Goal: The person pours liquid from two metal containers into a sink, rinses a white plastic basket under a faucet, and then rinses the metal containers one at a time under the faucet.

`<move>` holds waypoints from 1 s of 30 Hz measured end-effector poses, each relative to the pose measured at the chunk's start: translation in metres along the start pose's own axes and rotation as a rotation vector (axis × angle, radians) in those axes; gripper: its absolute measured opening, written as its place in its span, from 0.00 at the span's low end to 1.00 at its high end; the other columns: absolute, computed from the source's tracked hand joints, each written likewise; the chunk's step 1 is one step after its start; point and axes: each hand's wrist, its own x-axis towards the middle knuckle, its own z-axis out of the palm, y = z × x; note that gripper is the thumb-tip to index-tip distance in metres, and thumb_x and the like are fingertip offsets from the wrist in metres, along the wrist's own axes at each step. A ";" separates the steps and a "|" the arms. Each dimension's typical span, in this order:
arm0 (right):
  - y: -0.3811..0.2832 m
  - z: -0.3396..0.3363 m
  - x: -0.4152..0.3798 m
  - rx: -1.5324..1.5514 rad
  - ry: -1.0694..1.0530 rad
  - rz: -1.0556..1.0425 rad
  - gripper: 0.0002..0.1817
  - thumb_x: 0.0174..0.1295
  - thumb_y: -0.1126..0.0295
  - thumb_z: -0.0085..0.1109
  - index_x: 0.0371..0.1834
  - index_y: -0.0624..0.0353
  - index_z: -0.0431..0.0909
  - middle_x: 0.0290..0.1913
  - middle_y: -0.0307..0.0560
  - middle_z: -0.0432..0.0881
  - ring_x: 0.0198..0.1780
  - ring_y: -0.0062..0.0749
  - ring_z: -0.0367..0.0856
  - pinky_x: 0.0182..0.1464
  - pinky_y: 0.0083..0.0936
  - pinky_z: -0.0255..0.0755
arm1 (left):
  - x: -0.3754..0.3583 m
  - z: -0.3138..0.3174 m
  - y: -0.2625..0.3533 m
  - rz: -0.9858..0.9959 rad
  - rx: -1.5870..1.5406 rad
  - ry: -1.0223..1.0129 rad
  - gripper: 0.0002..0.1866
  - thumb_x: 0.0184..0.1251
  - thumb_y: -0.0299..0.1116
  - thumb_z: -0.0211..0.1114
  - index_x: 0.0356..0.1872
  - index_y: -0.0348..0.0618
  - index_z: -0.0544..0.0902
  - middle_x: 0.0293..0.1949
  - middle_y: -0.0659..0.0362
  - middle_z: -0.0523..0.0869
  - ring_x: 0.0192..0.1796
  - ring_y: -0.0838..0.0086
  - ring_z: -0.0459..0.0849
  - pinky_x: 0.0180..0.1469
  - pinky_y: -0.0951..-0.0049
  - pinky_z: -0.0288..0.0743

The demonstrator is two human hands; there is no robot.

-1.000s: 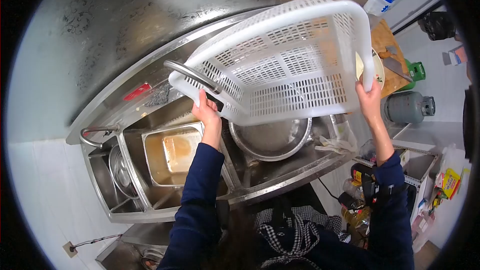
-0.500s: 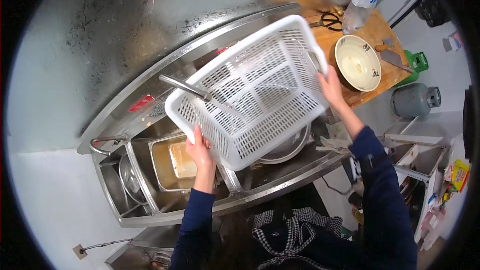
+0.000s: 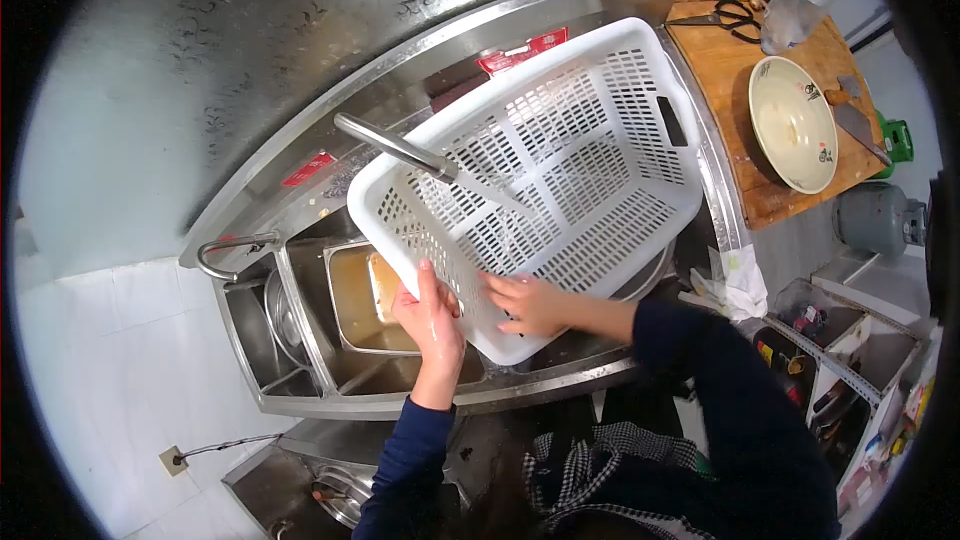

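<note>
**Basket under running tap, left hand gripping**

Left hand holds the basket's near-left end, thumb over the rim. Right hand: fingers loosely extended inside, by that end wall, gripping nothing visible; can't confirm contact. Basket is tilted over the sink, water landing inside. My take: firm left grip on wet plastic, work the slots under the flow, avoid knocking the tap. Beyond: bowl on wooden table.

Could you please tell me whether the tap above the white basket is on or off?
On: a clear stream of water runs from the tap into the white basket.
</note>
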 end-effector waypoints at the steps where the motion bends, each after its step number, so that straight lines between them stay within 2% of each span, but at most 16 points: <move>1: 0.014 -0.018 -0.011 0.015 -0.091 0.027 0.30 0.61 0.55 0.38 0.62 0.64 0.56 0.68 0.52 0.45 0.68 0.38 0.47 0.67 0.33 0.43 | -0.001 0.001 0.002 -0.004 0.009 0.004 0.14 0.63 0.36 0.55 0.20 0.46 0.64 0.11 0.69 0.58 0.11 0.86 0.54 0.12 0.82 0.47; 2: 0.036 -0.035 -0.024 0.026 -0.185 0.052 0.28 0.61 0.57 0.39 0.62 0.58 0.57 0.68 0.47 0.46 0.68 0.36 0.46 0.67 0.32 0.43 | -0.001 0.002 0.003 -0.007 0.013 0.011 0.14 0.63 0.36 0.55 0.21 0.46 0.64 0.10 0.69 0.58 0.11 0.86 0.54 0.12 0.82 0.47; 4: 0.099 -0.055 -0.060 -0.083 -0.116 0.009 0.25 0.60 0.60 0.40 0.63 0.49 0.57 0.68 0.39 0.47 0.69 0.35 0.45 0.67 0.34 0.42 | 0.001 0.004 0.006 -0.019 0.021 0.007 0.14 0.63 0.36 0.55 0.21 0.46 0.65 0.10 0.69 0.58 0.11 0.86 0.54 0.12 0.82 0.47; 6: 0.132 -0.096 -0.100 -0.279 -0.112 0.154 0.25 0.59 0.62 0.42 0.63 0.47 0.58 0.68 0.38 0.48 0.69 0.34 0.46 0.68 0.37 0.40 | 0.005 0.002 0.010 -0.018 0.012 -0.020 0.13 0.63 0.36 0.55 0.21 0.45 0.66 0.11 0.69 0.59 0.11 0.86 0.54 0.12 0.82 0.47; 9: 0.144 -0.118 -0.123 -0.485 0.024 0.236 0.27 0.55 0.67 0.45 0.61 0.52 0.60 0.67 0.42 0.52 0.68 0.36 0.47 0.68 0.43 0.37 | 0.006 0.000 0.014 -0.110 -0.044 -0.055 0.13 0.64 0.35 0.55 0.20 0.44 0.67 0.11 0.69 0.62 0.11 0.86 0.56 0.13 0.83 0.49; 11: 0.137 -0.113 -0.123 -0.558 0.161 0.366 0.29 0.51 0.70 0.47 0.61 0.54 0.60 0.66 0.44 0.54 0.68 0.37 0.48 0.67 0.45 0.37 | 0.005 0.000 0.020 -0.115 -0.039 -0.063 0.14 0.64 0.35 0.55 0.20 0.44 0.66 0.11 0.69 0.62 0.11 0.86 0.56 0.13 0.83 0.49; 12: 0.132 -0.111 -0.122 -0.489 0.316 0.434 0.31 0.47 0.74 0.49 0.60 0.57 0.59 0.64 0.48 0.56 0.67 0.39 0.49 0.66 0.45 0.40 | 0.005 0.000 0.023 -0.117 -0.034 -0.065 0.14 0.64 0.35 0.55 0.20 0.45 0.66 0.11 0.69 0.62 0.11 0.86 0.55 0.12 0.83 0.48; 15: 0.120 -0.128 -0.134 -0.777 0.730 0.640 0.32 0.44 0.74 0.53 0.59 0.57 0.60 0.60 0.52 0.60 0.66 0.41 0.52 0.64 0.44 0.45 | 0.011 -0.011 0.026 -0.060 -0.036 -0.048 0.14 0.64 0.35 0.55 0.19 0.45 0.65 0.11 0.69 0.60 0.11 0.86 0.55 0.12 0.82 0.48; 16: 0.112 -0.139 -0.138 -0.792 0.919 0.673 0.33 0.43 0.71 0.59 0.57 0.59 0.61 0.55 0.52 0.64 0.60 0.44 0.59 0.61 0.44 0.49 | 0.012 -0.014 0.026 -0.041 -0.001 -0.043 0.15 0.64 0.37 0.55 0.20 0.48 0.62 0.11 0.71 0.57 0.11 0.87 0.52 0.13 0.83 0.45; 19: 0.142 -0.141 -0.142 -0.439 1.393 0.798 0.36 0.42 0.64 0.66 0.57 0.59 0.61 0.50 0.50 0.67 0.52 0.45 0.66 0.54 0.41 0.57 | 0.005 -0.019 0.020 -0.021 -0.038 -0.020 0.15 0.64 0.37 0.54 0.20 0.48 0.62 0.11 0.70 0.56 0.11 0.87 0.52 0.13 0.82 0.45; 20: 0.166 -0.131 -0.142 -0.021 1.235 0.883 0.33 0.42 0.55 0.66 0.51 0.60 0.67 0.41 0.51 0.74 0.41 0.44 0.73 0.43 0.35 0.65 | 0.000 -0.020 0.018 -0.021 -0.074 -0.020 0.14 0.64 0.36 0.54 0.20 0.47 0.62 0.11 0.70 0.57 0.11 0.86 0.53 0.12 0.82 0.46; 23: 0.159 -0.152 -0.106 0.239 1.196 1.018 0.27 0.43 0.50 0.63 0.39 0.60 0.75 0.29 0.53 0.78 0.32 0.42 0.76 0.33 0.31 0.67 | -0.026 -0.021 0.010 -0.023 -0.151 -0.005 0.13 0.64 0.34 0.54 0.22 0.46 0.62 0.11 0.69 0.57 0.12 0.85 0.55 0.13 0.82 0.50; 25: 0.169 -0.162 -0.081 0.051 1.339 1.041 0.24 0.44 0.48 0.61 0.33 0.59 0.78 0.25 0.52 0.78 0.29 0.43 0.77 0.32 0.31 0.68 | -0.041 -0.019 0.011 -0.016 -0.176 -0.004 0.13 0.64 0.34 0.53 0.22 0.46 0.62 0.11 0.68 0.58 0.13 0.84 0.56 0.14 0.81 0.52; 26: 0.172 -0.166 -0.070 -0.045 1.408 1.051 0.23 0.44 0.48 0.60 0.29 0.58 0.79 0.22 0.51 0.78 0.28 0.43 0.77 0.32 0.31 0.68 | -0.049 -0.024 0.009 -0.128 -0.237 -0.014 0.12 0.63 0.34 0.54 0.22 0.46 0.62 0.13 0.68 0.59 0.15 0.82 0.59 0.18 0.79 0.56; 28: 0.175 -0.171 -0.051 0.002 1.402 0.919 0.21 0.43 0.48 0.61 0.28 0.57 0.80 0.24 0.51 0.79 0.29 0.43 0.78 0.32 0.31 0.68 | -0.067 -0.035 0.001 -0.225 -0.273 -0.032 0.11 0.61 0.32 0.54 0.23 0.45 0.63 0.15 0.67 0.61 0.19 0.80 0.62 0.23 0.76 0.60; 30: 0.174 -0.171 -0.029 0.078 1.387 0.775 0.20 0.42 0.49 0.61 0.27 0.56 0.80 0.25 0.51 0.79 0.29 0.44 0.78 0.32 0.31 0.68 | -0.086 -0.058 -0.014 -0.340 -0.292 -0.128 0.10 0.59 0.34 0.53 0.22 0.47 0.65 0.20 0.65 0.64 0.28 0.77 0.65 0.39 0.75 0.63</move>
